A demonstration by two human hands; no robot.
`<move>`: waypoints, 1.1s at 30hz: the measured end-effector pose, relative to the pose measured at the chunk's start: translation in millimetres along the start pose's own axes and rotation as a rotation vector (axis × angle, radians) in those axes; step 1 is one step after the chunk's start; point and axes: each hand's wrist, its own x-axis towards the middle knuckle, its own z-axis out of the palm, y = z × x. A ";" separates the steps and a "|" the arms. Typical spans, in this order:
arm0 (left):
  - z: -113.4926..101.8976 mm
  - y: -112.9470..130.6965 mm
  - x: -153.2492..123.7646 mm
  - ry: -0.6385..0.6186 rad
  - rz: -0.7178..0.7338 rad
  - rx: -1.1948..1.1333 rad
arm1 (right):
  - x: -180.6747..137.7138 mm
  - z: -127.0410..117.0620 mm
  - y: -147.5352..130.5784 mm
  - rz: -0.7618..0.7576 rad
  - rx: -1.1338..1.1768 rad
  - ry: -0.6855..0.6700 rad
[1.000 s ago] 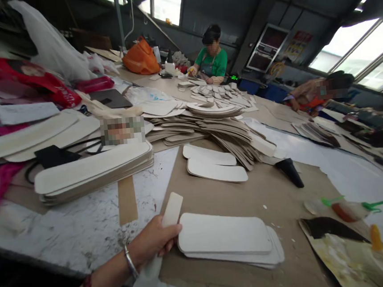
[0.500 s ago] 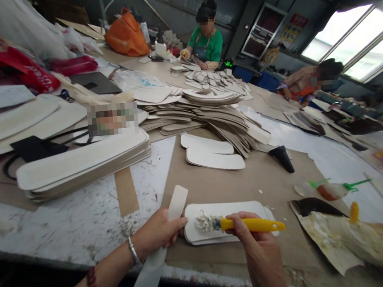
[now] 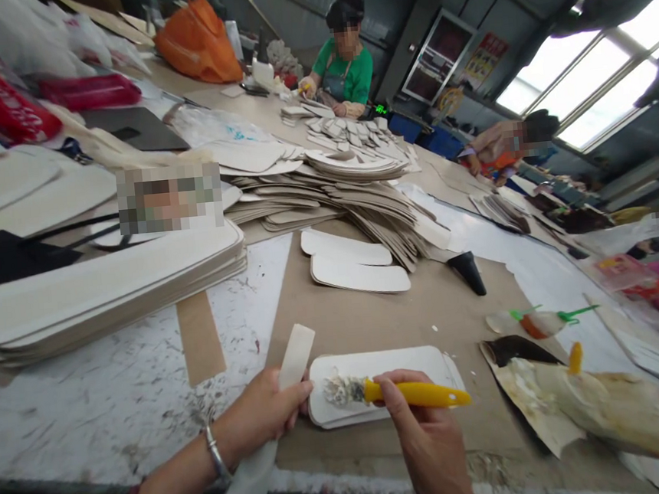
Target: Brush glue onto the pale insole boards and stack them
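My right hand (image 3: 423, 431) is closed round the yellow handle of a brush (image 3: 415, 393). The brush's bristles are caked with white stuff and lie over the left part of a white rounded panel (image 3: 397, 360), which rests on a small pile near the table's front edge. With thumb and fingers my left hand (image 3: 266, 406) pinches a long pale strip (image 3: 296, 354). The strip's top end points up past the hand, and its lower end hangs over the table edge. My left fingertips are close by the panel's left end; whether they touch it I cannot tell.
Piled white panels (image 3: 114, 285) lie at left, with a larger fanned heap (image 3: 353, 191) behind. A black cone-shaped piece (image 3: 468, 273) and a glue-smeared container (image 3: 608, 399) are at right. Two people work farther back, one in a green top (image 3: 357, 75).
The view has shifted slightly, so most things on the table sit further left. Both hands keep their holds, and the brush stays over the panel's left part.
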 end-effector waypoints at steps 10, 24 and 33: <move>1.6 -4.4 1.1 0.050 -0.041 0.112 | 21.2 -53.1 22.8 -0.113 -0.445 0.242; 4.2 -25.7 6.5 0.106 0.013 0.181 | 25.0 -59.1 42.4 -0.464 -0.464 0.174; 2.9 -26.1 5.5 0.063 0.023 0.182 | 27.4 -73.7 52.9 -0.747 -0.766 0.223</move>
